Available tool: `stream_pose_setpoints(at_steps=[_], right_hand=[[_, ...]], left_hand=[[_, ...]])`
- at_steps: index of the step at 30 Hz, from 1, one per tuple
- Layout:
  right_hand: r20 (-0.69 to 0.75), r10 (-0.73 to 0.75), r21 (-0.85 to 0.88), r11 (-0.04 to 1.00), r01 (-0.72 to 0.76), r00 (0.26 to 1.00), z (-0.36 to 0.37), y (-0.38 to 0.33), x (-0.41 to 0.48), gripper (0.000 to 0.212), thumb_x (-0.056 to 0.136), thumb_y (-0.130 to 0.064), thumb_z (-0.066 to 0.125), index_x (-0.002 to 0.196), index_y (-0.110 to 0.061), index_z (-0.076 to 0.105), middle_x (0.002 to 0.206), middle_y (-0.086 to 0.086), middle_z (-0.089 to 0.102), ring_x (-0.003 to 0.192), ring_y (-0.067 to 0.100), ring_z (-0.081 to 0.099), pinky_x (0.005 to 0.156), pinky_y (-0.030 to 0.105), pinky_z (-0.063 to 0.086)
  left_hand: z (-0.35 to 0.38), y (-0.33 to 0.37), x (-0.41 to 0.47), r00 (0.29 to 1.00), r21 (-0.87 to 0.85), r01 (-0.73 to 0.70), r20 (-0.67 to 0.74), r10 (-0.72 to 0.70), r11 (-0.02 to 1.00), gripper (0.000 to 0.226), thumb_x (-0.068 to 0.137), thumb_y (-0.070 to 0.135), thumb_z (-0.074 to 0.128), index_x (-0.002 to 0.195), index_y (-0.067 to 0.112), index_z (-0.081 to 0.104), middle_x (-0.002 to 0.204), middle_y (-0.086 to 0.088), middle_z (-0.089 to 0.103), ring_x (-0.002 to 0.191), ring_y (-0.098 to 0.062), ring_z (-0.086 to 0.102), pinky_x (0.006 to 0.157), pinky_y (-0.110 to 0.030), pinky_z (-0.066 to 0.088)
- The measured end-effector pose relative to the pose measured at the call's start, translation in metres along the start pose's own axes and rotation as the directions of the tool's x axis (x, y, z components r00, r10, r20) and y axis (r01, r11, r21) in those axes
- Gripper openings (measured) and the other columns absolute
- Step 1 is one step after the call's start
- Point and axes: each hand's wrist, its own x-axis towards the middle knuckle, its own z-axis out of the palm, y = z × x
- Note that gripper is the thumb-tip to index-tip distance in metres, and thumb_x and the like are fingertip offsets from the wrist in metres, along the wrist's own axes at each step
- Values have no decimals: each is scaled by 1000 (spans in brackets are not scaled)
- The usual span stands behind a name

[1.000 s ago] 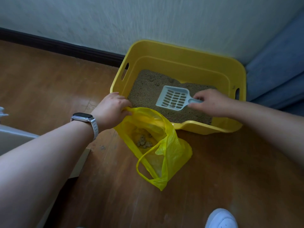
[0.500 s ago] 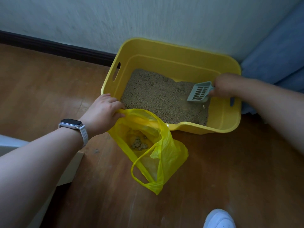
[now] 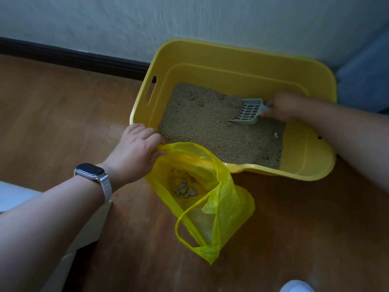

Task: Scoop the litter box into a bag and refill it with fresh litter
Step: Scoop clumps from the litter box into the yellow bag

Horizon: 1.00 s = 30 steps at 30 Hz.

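Now, on my feed, the yellow litter box (image 3: 242, 53) sits in the upper right of the frame, against the pale wall (image 3: 168, 22) on a wooden floor (image 3: 63, 114). Tan litter (image 3: 206, 127) covers most of its bottom, with bare yellow plastic showing along the right end. The right hand (image 3: 282, 106), at the right of the box, is wrapped around the handle of a grey slotted scoop (image 3: 249, 111). The scoop's blade tilts down with its front edge dug into the litter near the back wall of the box.

The left hand (image 3: 134, 152), at centre frame, pinches the rim of a translucent yellow plastic bag (image 3: 227, 207) at the box's near left corner, holding its mouth wide. I see the bag sagging onto the floor in front of the box, with a few brownish clumps (image 3: 186, 189) lying at its bottom. A smartwatch (image 3: 90, 171) on a white band sits on the left wrist.

A dark skirting board (image 3: 73, 57) runs along the wall at upper left. Blue fabric (image 3: 366, 85) shows at the right edge, and a white shoe (image 3: 296, 286) tip peeks in at bottom right.
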Motion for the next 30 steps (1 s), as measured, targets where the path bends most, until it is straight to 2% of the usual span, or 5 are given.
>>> stream_pose_setpoints(at_steps=[10,14,22,26,30], right_hand=[[-98,-49,138,988,63,994,-1,-48,44,36,97,-40,54,115,-12,66,87,8,60,73,21,54,58,31,36],[-119,-65,154,985,83,991,-4,-67,59,36,97,-39,55,120,-13,64,95,9,62,81,24,56,63,32,39],[-156,-105,191,972,134,982,-6,-97,70,35,96,-42,56,115,-15,66,94,7,63,80,25,56,62,30,37],[-179,-129,223,960,168,975,-3,-113,72,33,97,-43,53,109,-16,66,85,5,60,71,21,53,57,28,34],[-190,-158,340,915,216,969,6,-120,72,34,99,-41,50,116,-15,64,98,9,64,82,24,56,68,33,41]], left_hand=[[5,-4,4,998,30,-50,-43,51,998,33,94,36,49,89,8,65,78,-7,58,73,-31,56,86,-42,39],[7,-5,4,996,23,-62,-61,63,998,32,94,36,50,88,9,65,79,-7,59,74,-30,56,86,-42,38],[6,-5,5,996,35,-64,-62,66,997,35,95,37,47,86,8,65,78,-7,58,73,-30,56,85,-41,38],[5,-7,5,996,31,-72,-45,73,997,34,95,38,48,87,9,65,79,-6,58,74,-30,57,85,-41,38],[6,-7,5,997,39,-62,-44,63,997,32,93,37,50,86,9,63,77,-6,56,73,-30,56,85,-42,39]])
